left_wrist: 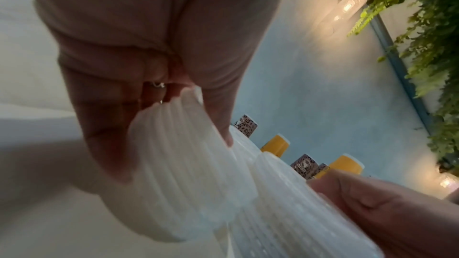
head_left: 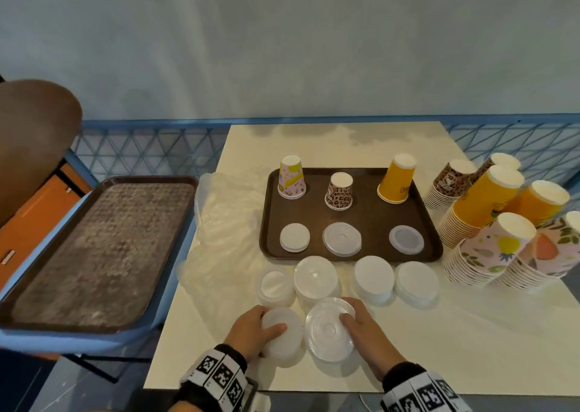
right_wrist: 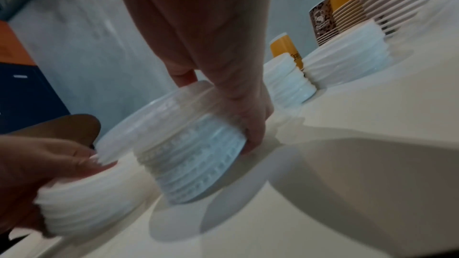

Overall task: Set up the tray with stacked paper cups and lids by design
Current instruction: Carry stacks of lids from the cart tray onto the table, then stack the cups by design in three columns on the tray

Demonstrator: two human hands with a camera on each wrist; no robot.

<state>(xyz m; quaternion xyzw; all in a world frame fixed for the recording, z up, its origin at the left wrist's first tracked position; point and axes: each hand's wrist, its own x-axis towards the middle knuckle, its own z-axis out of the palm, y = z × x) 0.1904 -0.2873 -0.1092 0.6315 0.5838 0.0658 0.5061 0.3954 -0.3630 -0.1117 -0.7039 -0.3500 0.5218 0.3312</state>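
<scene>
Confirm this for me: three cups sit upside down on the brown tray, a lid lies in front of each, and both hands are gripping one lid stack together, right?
Not quite. The head view shows each hand on its own stack: the left hand grips the opaque white lid stack, the right hand the clear lid stack. The cups and lids on the brown tray are as you said.

The left hand (left_wrist: 149, 62) grips a white lid stack (left_wrist: 188, 164), fingers (left_wrist: 106, 140) curled round its edge.

Both hands are bare. Each wrist wears a black band (head_left: 216, 372) faced with white panels printed with black square marker codes; the right band (head_left: 420, 391) matches. A thin ring (left_wrist: 157, 84) sits on a left finger.
</scene>
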